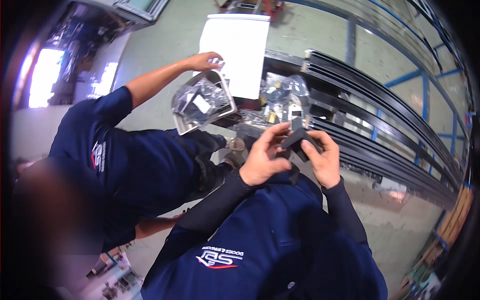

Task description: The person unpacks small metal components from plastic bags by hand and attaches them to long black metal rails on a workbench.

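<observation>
Close in front of my chest I hold a black angled piece (pixel 296 138) with flat sides that meet at a corner. My left hand (pixel 265 159) grips it from the left, thumb and fingers closed about its end. On the other side my right hand (pixel 322 159) has it pinched, with the thumb laid on its face. Part of the piece is hidden behind my fingers. Just beyond my hands lie clear plastic bags (pixel 295 89) with small parts, beside a grey-and-white object (pixel 296 109).
Long black profiles (pixel 380 95) run along the right. A co-worker (pixel 125 155) stands at my left, one hand (pixel 205 61) over a pale tray (pixel 231 102) of bagged parts. A white sheet (pixel 235 45) lies beyond the tray. Blue metal frames (pixel 425 100) stand farther right.
</observation>
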Action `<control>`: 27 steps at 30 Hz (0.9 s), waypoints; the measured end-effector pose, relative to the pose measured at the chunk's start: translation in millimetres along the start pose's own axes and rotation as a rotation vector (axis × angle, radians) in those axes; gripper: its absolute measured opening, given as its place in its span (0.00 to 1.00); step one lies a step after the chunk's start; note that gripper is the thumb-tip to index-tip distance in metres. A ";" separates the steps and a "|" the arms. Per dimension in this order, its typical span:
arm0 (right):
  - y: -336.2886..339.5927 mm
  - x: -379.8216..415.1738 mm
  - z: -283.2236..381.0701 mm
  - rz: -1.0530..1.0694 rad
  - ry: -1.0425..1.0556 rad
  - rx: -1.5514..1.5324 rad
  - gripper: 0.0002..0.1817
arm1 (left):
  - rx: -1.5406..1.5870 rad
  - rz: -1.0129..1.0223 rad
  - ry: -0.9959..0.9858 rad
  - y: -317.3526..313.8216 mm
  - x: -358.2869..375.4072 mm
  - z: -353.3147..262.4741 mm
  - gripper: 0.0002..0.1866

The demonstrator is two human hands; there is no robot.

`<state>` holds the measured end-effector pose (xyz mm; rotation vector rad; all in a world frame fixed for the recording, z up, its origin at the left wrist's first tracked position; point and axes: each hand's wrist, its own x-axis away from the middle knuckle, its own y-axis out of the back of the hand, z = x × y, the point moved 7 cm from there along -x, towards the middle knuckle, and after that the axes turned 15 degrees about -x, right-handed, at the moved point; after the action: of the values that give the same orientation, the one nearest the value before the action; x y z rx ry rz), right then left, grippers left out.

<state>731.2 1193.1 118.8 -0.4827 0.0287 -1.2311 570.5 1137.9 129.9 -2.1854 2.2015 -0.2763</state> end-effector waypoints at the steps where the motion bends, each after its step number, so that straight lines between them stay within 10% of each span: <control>1: 0.1 -0.3 -2.8 -0.020 0.007 0.015 0.12 | -0.053 0.005 0.008 0.5 3.0 -1.8 0.41; 8: -14.2 6.8 -38.2 0.084 -0.164 -0.053 0.18 | -0.834 -0.580 -0.072 112.8 7.8 -25.4 0.15; 13: -7.8 -3.0 -47.4 0.137 -0.200 0.136 0.17 | -0.159 -0.942 0.054 254.8 30.0 -8.2 0.13; 19: -87.0 -33.4 -57.0 0.390 -0.180 0.081 0.33 | -0.333 -0.384 0.281 156.4 31.8 21.6 0.12; 21: -106.9 -43.0 -72.4 0.528 -0.157 0.206 0.22 | -0.279 -0.296 0.292 116.4 38.8 43.1 0.12; 26: -102.0 -44.2 -145.0 0.575 -0.315 0.125 0.15 | -0.068 -0.479 0.468 110.6 80.8 86.9 0.14; 27: -92.3 -56.9 -148.6 0.470 -0.081 0.233 0.16 | 0.010 -0.537 0.480 111.0 88.0 91.2 0.15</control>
<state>587.5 1171.8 5.9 -0.2982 -0.0662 -0.7412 472.5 1040.7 33.4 -2.9107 1.7000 -0.9021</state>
